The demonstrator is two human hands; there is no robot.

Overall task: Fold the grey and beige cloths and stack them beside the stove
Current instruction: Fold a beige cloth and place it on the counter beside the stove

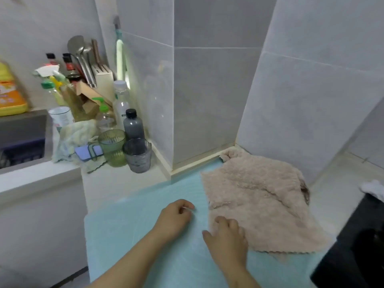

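Right grip (pixel 226 235) on beige cloth (pixel 259 200), long axis diagonal

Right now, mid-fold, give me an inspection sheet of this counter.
Surface: pale blue mat lies flat.
Job's things: beige cloth lies rumpled, unfolded, on the mat; a dark patch at its right edge, grey cloth unconfirmed.
Clutter: green cup, grey glass, dark bottle, knife block crowd the back left corner.
Hands: left hand loosely curled on the mat, holding nothing; right hand touches the beige cloth's near edge, grip unclear.
Cables: nothing seen.
Surroundings: grey tiled walls; black stove at right.
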